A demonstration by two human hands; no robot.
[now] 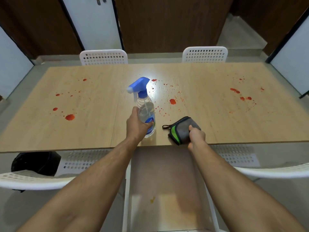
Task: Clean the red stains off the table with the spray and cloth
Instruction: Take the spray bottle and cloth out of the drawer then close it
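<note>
— How far along are you?

— I'm barely starting, I'd judge. I'm standing at the near edge of the table (217, 131), and every red mark on it is looking fresh. Nothing seems wiped so far.

— What are your hands doing?

— My right hand (196, 136) is gripping the folded grey and green cloth (181, 129), fingers curled round its near side, thumb pressing on top. The cloth is lying at the table's near edge, just beside the bottle. My left hand (136, 124) is wrapping round the lower body of the spray bottle (146, 113), fingers clenched on the label. The bottle is standing upright on the table, and its blue trigger head (138, 85) is pointing left. I'm not touching the trigger.

— And what's left?

— All of it. The centre stains (172, 101) are sitting just beyond the cloth, closest to reach. The left stains (69, 117) and the right stains (235, 90) are spreading well apart toward either end. Past them, two white chairs (103, 57) are standing at the far edge. I'm expecting to spray each patch, then wipe it
</note>
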